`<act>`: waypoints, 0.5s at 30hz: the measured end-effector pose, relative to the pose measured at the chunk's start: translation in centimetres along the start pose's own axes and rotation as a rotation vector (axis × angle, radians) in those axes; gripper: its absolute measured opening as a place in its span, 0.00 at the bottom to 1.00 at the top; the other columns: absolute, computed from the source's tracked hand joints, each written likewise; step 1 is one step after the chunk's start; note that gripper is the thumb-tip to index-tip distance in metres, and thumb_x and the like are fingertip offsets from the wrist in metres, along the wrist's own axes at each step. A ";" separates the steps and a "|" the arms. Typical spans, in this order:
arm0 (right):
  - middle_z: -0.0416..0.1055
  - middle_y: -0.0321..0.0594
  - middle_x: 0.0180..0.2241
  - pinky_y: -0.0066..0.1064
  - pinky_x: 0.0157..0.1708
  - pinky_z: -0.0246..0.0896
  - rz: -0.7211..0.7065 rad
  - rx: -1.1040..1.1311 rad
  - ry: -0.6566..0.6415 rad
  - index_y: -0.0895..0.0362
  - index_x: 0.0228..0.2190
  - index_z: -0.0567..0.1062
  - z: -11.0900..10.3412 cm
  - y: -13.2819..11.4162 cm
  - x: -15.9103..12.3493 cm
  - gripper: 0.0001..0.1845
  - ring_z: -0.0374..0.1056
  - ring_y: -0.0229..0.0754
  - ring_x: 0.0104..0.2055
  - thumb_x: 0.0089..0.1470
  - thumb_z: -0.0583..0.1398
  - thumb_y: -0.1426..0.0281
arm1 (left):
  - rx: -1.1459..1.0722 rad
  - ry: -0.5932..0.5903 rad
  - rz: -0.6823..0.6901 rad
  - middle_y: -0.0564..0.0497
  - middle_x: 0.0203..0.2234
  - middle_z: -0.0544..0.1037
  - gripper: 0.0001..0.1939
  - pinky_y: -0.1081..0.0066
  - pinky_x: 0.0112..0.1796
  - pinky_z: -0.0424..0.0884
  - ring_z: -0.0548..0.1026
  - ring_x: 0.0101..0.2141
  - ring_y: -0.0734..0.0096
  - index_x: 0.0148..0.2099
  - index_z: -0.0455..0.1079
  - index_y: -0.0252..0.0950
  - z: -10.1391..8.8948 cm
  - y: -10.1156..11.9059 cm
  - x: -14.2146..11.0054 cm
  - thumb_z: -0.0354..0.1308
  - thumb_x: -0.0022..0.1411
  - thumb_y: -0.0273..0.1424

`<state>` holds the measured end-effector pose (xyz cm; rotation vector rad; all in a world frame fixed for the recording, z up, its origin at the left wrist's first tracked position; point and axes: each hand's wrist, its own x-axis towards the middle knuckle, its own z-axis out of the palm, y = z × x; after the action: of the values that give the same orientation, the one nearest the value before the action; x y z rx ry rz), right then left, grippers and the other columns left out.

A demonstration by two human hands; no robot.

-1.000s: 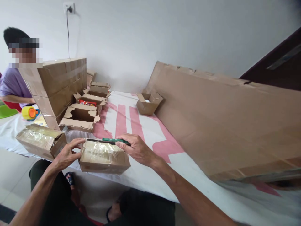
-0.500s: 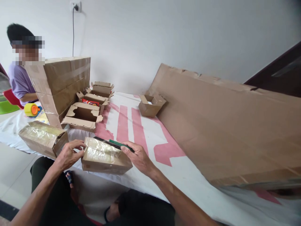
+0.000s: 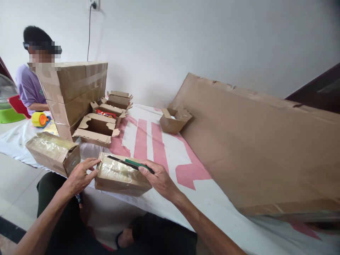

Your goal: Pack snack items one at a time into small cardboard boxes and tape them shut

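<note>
A taped cardboard box [image 3: 117,182] lies at the front edge of the cloth-covered surface, shiny clear tape across its top. My left hand [image 3: 83,175] grips its left end, thumb and fingers bent against the corner. In my right hand [image 3: 159,179] is a utility knife [image 3: 135,163] with a green and black handle, fingers wrapped round it. Its long dark blade points left over the top of the box, near the far edge. Whether the blade touches the tape I cannot tell. Left of my left hand sits a second taped box [image 3: 51,152].
Open cardboard boxes [image 3: 97,129] stand behind, one holding a red packet [image 3: 106,113]. A stack of closed boxes [image 3: 79,85] rises at left, near a tape roll [image 3: 39,119] and a seated person [image 3: 30,86]. A small open box [image 3: 172,124] touches a large cardboard sheet [image 3: 255,148] at right.
The view has turned slightly left, so things sit a little further right. The knife blade now shows more fully over the box top. Both hands keep their holds.
</note>
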<state>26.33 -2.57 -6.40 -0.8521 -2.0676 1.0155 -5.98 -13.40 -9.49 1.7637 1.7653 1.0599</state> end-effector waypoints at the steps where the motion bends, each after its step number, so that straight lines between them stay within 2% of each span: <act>1: 0.81 0.42 0.37 0.35 0.40 0.70 -0.021 -0.025 -0.014 0.54 0.41 0.84 -0.1 -0.2 0.2 0.20 0.77 0.47 0.39 0.71 0.60 0.53 | -0.028 -0.004 -0.002 0.41 0.61 0.83 0.23 0.65 0.45 0.84 0.86 0.47 0.58 0.63 0.83 0.41 0.1 0.0 -0.1 0.60 0.69 0.35; 7: 0.79 0.39 0.33 0.34 0.36 0.66 -0.145 -0.223 -0.117 0.54 0.39 0.82 -1.5 -2.2 2.0 0.15 0.74 0.44 0.34 0.72 0.59 0.60 | -0.170 -0.100 -0.019 0.40 0.67 0.78 0.32 0.64 0.48 0.83 0.85 0.47 0.61 0.74 0.71 0.40 -0.2 0.4 -0.6 0.59 0.70 0.37; 10: 0.78 0.38 0.32 0.33 0.35 0.64 -0.196 -0.304 -0.182 0.54 0.37 0.81 -2.1 -3.5 3.2 0.15 0.72 0.42 0.33 0.72 0.59 0.61 | -0.232 -0.119 -0.045 0.39 0.68 0.76 0.35 0.63 0.48 0.84 0.85 0.48 0.61 0.75 0.69 0.39 -0.3 0.4 -0.8 0.61 0.69 0.38; 15: 0.73 0.36 0.29 0.31 0.33 0.59 -0.292 -0.412 -0.228 0.54 0.33 0.78 -2.2 -5.7 4.6 0.17 0.68 0.40 0.30 0.74 0.59 0.61 | -0.298 -0.077 -0.096 0.39 0.66 0.77 0.36 0.64 0.44 0.84 0.84 0.45 0.61 0.74 0.70 0.39 0.1 0.1 -0.8 0.65 0.66 0.39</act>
<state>24.04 -0.80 0.67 -0.6196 -2.5579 0.5558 -5.78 -14.19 -9.70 1.5039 1.5386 1.1322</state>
